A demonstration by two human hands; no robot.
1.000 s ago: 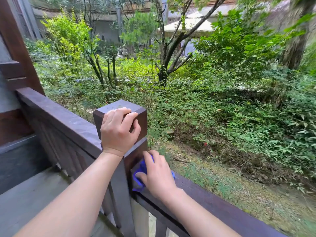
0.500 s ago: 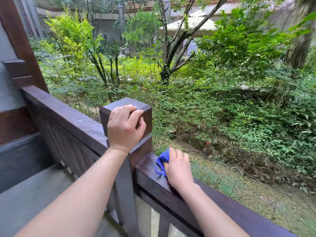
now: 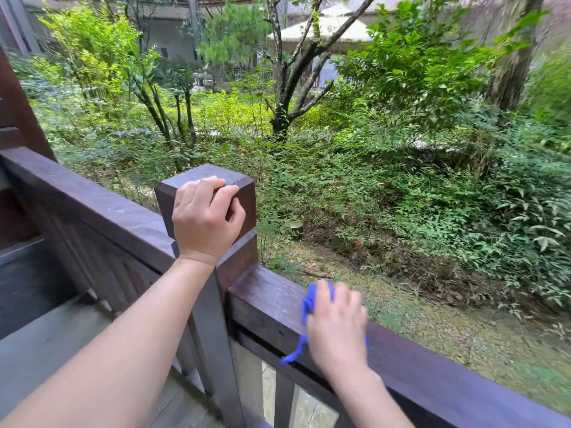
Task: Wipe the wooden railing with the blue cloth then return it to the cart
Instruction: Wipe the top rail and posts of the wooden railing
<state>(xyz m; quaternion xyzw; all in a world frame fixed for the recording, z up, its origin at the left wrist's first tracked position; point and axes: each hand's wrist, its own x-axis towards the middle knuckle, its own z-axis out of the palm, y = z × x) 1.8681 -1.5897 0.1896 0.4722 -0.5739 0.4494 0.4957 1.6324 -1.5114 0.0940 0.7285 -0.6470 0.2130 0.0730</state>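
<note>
Pressing blue cloth (image 3: 309, 301) onto railing (image 3: 432, 366), right hand (image 3: 336, 329) clasps it; left hand (image 3: 205, 220) grips post (image 3: 244, 196).

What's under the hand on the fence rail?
A blue cloth sits under the right hand, on the rail. Only its edges poke out; the rest is covered.

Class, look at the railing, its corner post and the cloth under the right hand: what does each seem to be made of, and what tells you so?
Railing: looks like dark-stained wood with a slight sheen; grain lines show on top.
Corner post: apparently the same stained wood, square-cut with sharp edges.
Blue cloth: soft fabric, bunched and trailing a limp strand; the weave is too blurred to name.
</note>
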